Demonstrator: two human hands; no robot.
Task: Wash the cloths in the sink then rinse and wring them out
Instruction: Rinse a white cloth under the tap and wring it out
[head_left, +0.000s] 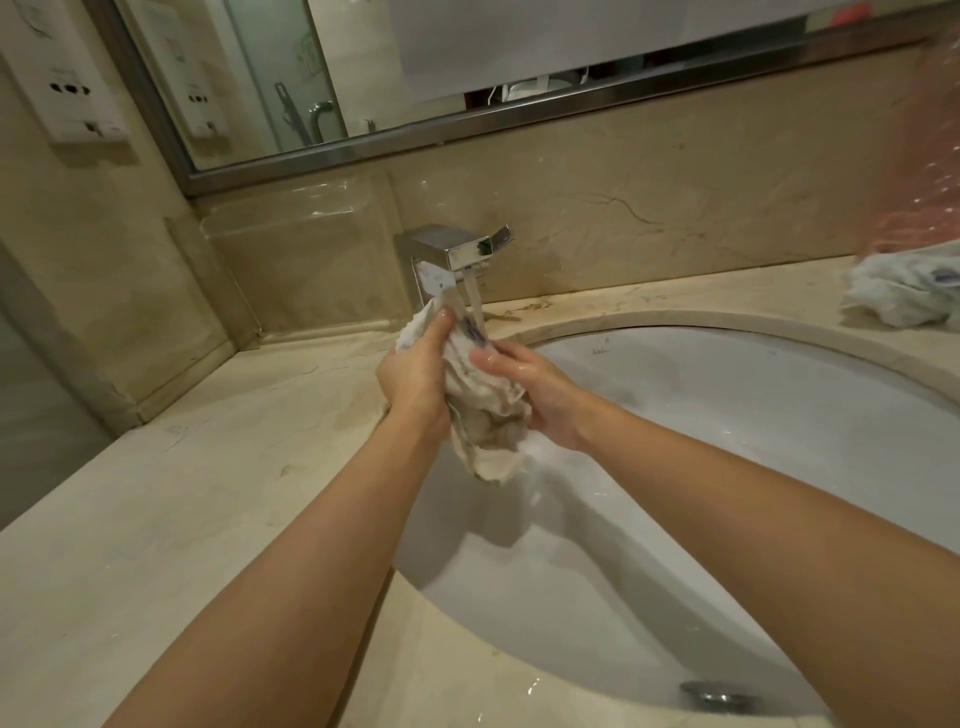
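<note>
A wet, stained white cloth hangs bunched between both my hands above the left side of the white sink basin. My left hand grips its upper part, fingers curled over the top. My right hand clasps the cloth from the right side. Water runs from the chrome faucet just behind the cloth's top. Another crumpled white cloth lies on the counter at the far right.
A beige marble counter surrounds the basin. The drain plug sits at the basin's near bottom. A clear acrylic holder stands in the left corner under the mirror. Pink plastic wrap is at the right edge.
</note>
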